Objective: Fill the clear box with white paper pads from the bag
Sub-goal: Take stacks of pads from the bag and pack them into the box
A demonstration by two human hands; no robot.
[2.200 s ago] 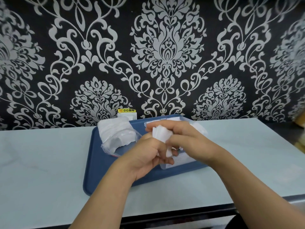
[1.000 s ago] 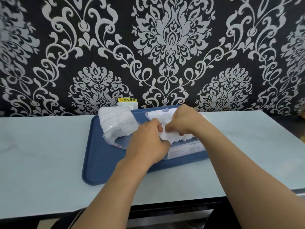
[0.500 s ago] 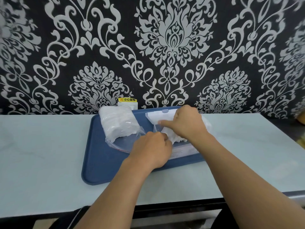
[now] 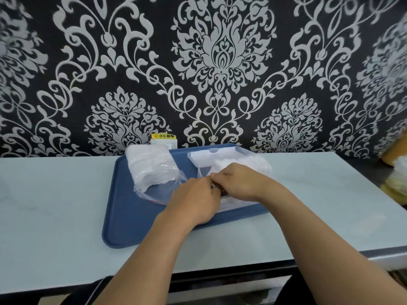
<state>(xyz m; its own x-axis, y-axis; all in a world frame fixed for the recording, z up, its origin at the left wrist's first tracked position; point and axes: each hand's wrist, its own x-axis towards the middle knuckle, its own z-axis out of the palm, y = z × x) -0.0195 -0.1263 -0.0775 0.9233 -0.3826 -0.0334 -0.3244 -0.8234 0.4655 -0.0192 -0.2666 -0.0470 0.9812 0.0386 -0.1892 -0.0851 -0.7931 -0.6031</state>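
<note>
— Both hands meet low over the clear box [image 4: 222, 157]: the left hand [image 4: 193, 201] has its fingers curled in at the box's near edge, the right hand [image 4: 240, 183] lies knuckles-up on the white paper pads [image 4: 248, 162] inside. Whether either pinches a pad, I cannot tell.

— And half a second ago?

— The right hand sat farther back over the pads; it has since drawn nearer the left, fingertips touching.

— The bag?

— The bag [image 4: 154, 170] lies unmoved on the blue tray [image 4: 123, 216], left of the box, its mouth open toward the left hand.
</note>
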